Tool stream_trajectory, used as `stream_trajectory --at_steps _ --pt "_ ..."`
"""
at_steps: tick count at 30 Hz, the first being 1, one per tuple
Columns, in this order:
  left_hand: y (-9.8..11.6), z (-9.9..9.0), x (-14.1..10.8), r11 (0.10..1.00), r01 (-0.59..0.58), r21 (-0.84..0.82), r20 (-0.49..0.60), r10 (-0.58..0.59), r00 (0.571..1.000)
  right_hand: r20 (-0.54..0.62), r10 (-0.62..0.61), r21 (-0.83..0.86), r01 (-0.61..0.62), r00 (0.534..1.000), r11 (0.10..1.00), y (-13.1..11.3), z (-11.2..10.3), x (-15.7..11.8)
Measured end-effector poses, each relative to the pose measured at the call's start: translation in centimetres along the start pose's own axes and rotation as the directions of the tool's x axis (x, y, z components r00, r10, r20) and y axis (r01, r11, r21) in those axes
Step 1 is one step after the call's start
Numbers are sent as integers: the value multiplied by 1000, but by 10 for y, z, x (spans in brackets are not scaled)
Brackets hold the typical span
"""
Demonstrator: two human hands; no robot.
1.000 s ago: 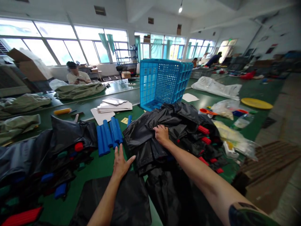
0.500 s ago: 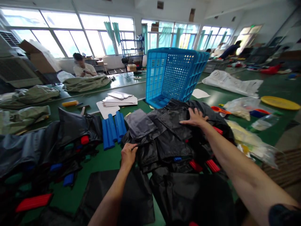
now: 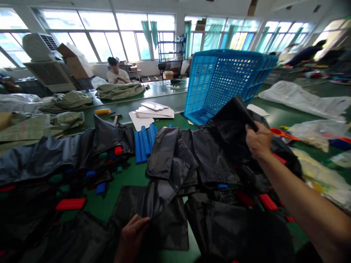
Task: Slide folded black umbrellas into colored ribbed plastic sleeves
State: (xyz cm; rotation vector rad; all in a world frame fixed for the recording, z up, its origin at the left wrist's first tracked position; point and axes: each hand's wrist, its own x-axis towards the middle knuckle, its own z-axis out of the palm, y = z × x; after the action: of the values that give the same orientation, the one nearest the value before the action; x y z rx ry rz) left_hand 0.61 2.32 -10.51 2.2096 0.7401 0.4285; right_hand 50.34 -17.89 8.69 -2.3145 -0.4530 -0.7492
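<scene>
My left hand, low in the head view, pinches the edge of a thin black fabric bag that stretches up toward the pile. With fingers wrapped round it, my right hand lifts one end of a folded black bag above the heap on the right. Between my hands lie more flat black bags in overlapping layers. Red ribbed pieces stick out from under the heap near my right forearm. Another black bag is spread at the front edge; its outline is partly lost in shadow.
A blue plastic crate rests tipped on its side behind the heap. Blue ribbed tubes and white sheets lie left of it. More dark bags cover the left. Across the table sits a person.
My left hand has come down toward me, drawing black fabric with it. The right hand, earlier spread flat on the heap, has closed on a black bag and raised it. The view has turned left.
</scene>
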Motion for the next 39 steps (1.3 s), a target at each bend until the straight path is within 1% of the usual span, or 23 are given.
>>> stream_trajectory --at_steps 1,3,4,6,8,10,13,15,17,19,21,23,25,26,28,31,33,34,35,36,37,38,39 --pt "-1 2 -10 1000 19 21 84 -21 996 -35 -51 88 54 998 995 -12 -4 -12" --pt "3 4 -23 995 51 86 257 -72 964 -89 -125 274 145 988 951 -35 -11 -38" --pt "7 2 -26 991 59 121 337 -97 936 -85 -136 348 157 987 924 -45 -14 -50" --pt "18 -6 -28 982 67 179 453 -143 880 -7 -103 435 95 995 895 -60 -18 -69" --pt "29 -14 -24 973 65 220 498 -169 851 92 -50 472 0 995 882 -67 -18 -81" --pt "35 -19 -18 962 51 267 498 -183 847 167 -46 460 -37 985 887 -66 -13 -89" --pt "38 -21 -8 921 15 390 488 -221 844 224 -160 350 74 961 934 -53 3 -99" --pt "39 -26 0 874 3 486 430 -242 870 252 -234 254 169 939 952 -41 14 -105" --pt "40 -39 9 831 6 556 312 -215 926 271 -254 163 216 929 963 -29 25 -109" --pt "41 -62 19 811 7 585 157 -122 980 276 -226 68 216 934 974 -18 33 -109" --pt "39 -90 27 821 3 571 -27 15 1000 285 -177 -17 189 942 982 -10 40 -107" --pt "33 -118 31 842 42 538 -234 102 967 318 -127 -74 158 940 985 -5 46 -104" --pt "21 -142 31 851 124 511 -419 120 900 354 -94 -108 140 930 984 -3 51 -101" --pt "15 -152 30 841 176 511 -484 112 868 370 -84 -120 137 925 983 -3 53 -100" --pt "1 -170 26 788 270 553 -534 86 841 386 -75 -141 139 919 980 -2 56 -99" --pt "-11 -184 23 619 389 682 -517 31 856 400 -78 -159 153 913 975 -2 57 -100" --pt "-10 -178 23 492 478 728 -537 -24 843 423 -86 -177 175 902 968 -3 56 -101" --pt "-8 -168 22 452 501 737 -537 -58 842 442 -93 -191 195 892 962 -5 54 -101" --pt "-5 -153 19 446 483 754 -496 -96 863 463 -101 -209 220 880 953 -7 53 -102" --pt "-3 -133 16 475 411 778 -396 -136 908 484 -109 -228 246 868 942 -10 51 -102" --pt "-1 -111 11 534 295 792 -244 -165 956 502 -117 -246 272 857 930 -13 49 -103" --pt "-1 -86 4 620 124 775 -25 -166 986 515 -125 -263 295 848 919 -15 48 -103" --pt "-2 -62 -4 695 -22 719 174 -150 973 520 -131 -277 312 844 909 -17 47 -103"
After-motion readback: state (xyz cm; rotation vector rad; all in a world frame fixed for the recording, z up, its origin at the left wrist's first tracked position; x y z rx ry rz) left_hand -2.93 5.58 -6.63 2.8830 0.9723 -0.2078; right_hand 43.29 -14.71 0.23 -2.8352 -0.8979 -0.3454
